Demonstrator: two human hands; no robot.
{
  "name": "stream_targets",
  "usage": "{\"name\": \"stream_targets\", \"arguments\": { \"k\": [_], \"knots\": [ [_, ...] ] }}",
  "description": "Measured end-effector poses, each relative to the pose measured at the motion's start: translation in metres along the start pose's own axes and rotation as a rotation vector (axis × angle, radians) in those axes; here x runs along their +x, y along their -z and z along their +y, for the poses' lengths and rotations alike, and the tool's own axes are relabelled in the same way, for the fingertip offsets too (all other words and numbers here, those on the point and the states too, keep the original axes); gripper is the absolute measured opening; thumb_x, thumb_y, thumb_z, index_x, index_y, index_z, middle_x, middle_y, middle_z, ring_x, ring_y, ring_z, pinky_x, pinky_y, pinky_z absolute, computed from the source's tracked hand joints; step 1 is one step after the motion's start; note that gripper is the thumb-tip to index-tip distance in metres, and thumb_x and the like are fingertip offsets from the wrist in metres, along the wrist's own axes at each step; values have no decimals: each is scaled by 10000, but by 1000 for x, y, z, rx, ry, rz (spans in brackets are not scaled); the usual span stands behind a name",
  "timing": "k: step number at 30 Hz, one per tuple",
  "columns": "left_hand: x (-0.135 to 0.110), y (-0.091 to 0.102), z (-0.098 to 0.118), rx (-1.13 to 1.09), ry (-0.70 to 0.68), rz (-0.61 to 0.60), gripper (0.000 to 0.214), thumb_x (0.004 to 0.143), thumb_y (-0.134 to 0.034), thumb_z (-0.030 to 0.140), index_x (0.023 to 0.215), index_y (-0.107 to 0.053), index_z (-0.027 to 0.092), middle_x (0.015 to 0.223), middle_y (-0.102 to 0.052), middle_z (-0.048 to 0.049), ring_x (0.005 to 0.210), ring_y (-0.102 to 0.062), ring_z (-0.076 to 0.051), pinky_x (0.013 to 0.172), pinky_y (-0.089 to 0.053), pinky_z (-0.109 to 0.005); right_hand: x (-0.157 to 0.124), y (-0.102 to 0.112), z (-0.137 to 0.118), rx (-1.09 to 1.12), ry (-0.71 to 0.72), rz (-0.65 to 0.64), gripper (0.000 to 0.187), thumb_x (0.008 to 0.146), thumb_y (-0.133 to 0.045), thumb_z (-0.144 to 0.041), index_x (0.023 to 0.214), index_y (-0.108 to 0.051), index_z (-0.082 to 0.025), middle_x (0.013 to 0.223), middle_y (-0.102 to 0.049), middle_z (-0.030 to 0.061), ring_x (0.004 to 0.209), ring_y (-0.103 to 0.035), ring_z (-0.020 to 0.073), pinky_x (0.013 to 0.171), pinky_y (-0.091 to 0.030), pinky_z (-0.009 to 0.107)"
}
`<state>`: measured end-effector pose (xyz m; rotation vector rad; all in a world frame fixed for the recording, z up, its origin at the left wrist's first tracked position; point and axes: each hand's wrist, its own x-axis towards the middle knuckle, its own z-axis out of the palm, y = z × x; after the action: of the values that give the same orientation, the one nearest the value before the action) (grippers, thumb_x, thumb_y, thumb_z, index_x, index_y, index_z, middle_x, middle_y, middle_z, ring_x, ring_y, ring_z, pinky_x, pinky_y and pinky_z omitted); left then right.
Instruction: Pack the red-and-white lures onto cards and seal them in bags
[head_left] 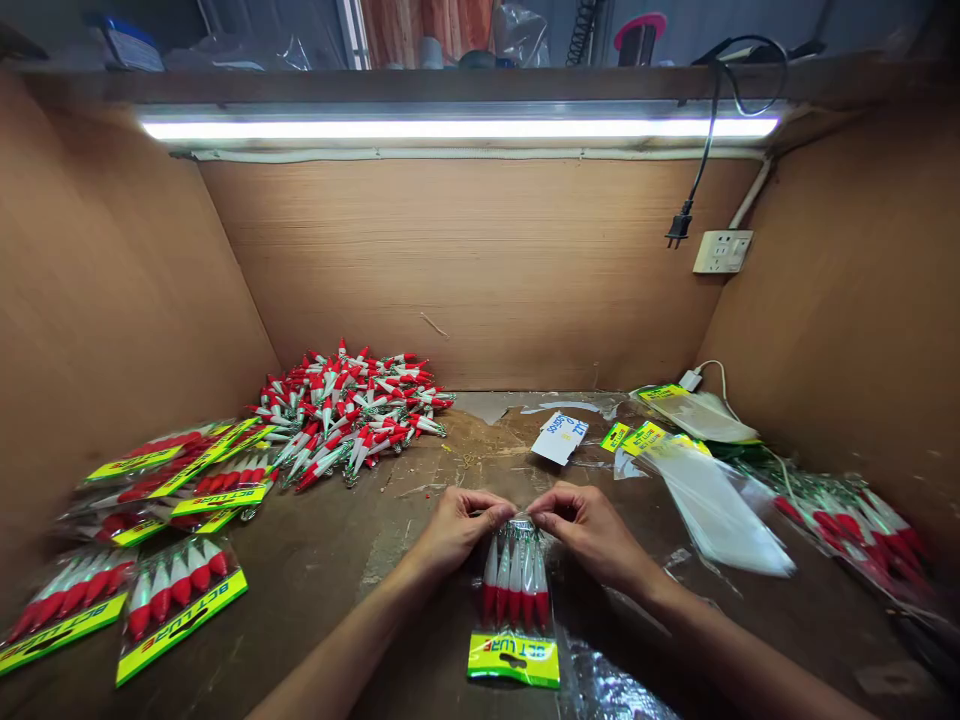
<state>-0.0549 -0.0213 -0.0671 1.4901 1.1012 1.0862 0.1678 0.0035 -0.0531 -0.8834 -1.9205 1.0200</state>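
A clear bag (514,610) with a yellow-green label holds several red-and-white lures and lies on the wooden bench in front of me. My left hand (459,527) pinches the far open end of the bag at its left corner. My right hand (583,527) pinches the same end at its right corner. Both hands have their fingers curled closed on the bag's edge.
A heap of loose red-and-white lures (352,412) lies at the back left. Filled bags (180,602) are laid out along the left. Empty bags (712,500) and more lures (847,525) sit on the right. A wall socket (721,251) and a hanging plug (679,228) are at the back right.
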Motion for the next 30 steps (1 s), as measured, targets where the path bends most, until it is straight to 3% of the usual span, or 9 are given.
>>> {"name": "stream_targets", "arguments": {
  "k": [5, 8, 11, 14, 16, 19, 26, 30],
  "knots": [
    [7, 4, 1, 62, -28, -87, 422, 767, -780, 492, 971, -797, 123, 911, -768, -126, 800, -676, -234, 719, -497, -299, 1, 1, 3, -52, 37, -16, 144, 884, -644, -258, 857, -766, -186, 844, -747, 33, 795, -671, 182, 733, -480, 273],
    [6, -2, -3, 56, -66, -1, 362, 747, -802, 451, 873, -788, 113, 862, -761, -122, 772, -674, -227, 711, -504, -304, 0, 2, 7, -88, 88, -27, 141, 902, -637, -263, 881, -757, -194, 866, -737, 36, 814, -662, 185, 751, -478, 282],
    [3, -3, -4, 83, -116, 62, 277, 762, -792, 414, 809, -781, 141, 863, -761, -106, 842, -677, -240, 792, -509, -327, -3, 3, 11, -209, 206, -20, 142, 925, -618, -262, 923, -751, -213, 892, -707, 48, 848, -633, 193, 765, -465, 295],
    [-2, 4, -1, 179, -132, -18, 245, 753, -796, 394, 807, -780, 155, 884, -762, -97, 893, -680, -247, 845, -506, -340, -6, 2, 18, -355, 330, -56, 157, 942, -590, -241, 946, -746, -219, 899, -669, 63, 871, -597, 204, 765, -448, 305],
    [-4, 8, 2, 264, -120, -110, 339, 671, -858, 378, 917, -778, 159, 962, -760, -92, 923, -674, -248, 858, -500, -335, -7, 1, 24, -403, 355, -83, 159, 944, -578, -216, 933, -737, -212, 892, -653, 62, 861, -582, 199, 757, -438, 300],
    [-6, 9, 6, 382, -97, -185, 640, 546, -928, 349, 1136, -734, 197, 1055, -749, -69, 956, -661, -252, 857, -490, -322, -7, 0, 32, -413, 335, -100, 152, 938, -582, -199, 872, -719, -198, 857, -633, 48, 826, -574, 184, 725, -427, 281],
    [-19, 6, 7, 528, -103, -141, 462, 683, -859, 379, 1112, -760, 241, 1035, -772, -50, 914, -692, -242, 836, -496, -316, -7, 4, 29, -406, 347, -135, 160, 926, -585, -183, 953, -740, -213, 883, -643, 49, 853, -576, 182, 733, -428, 273],
    [-27, 9, -3, 568, -169, -139, 391, 755, -818, 403, 1127, -754, 300, 1165, -748, -45, 1139, -659, -289, 1019, -452, -396, -6, 13, 24, -439, 400, -260, 185, 926, -614, -266, 999, -783, -283, 982, -666, 60, 894, -592, 187, 749, -448, 275]
  ]
}}
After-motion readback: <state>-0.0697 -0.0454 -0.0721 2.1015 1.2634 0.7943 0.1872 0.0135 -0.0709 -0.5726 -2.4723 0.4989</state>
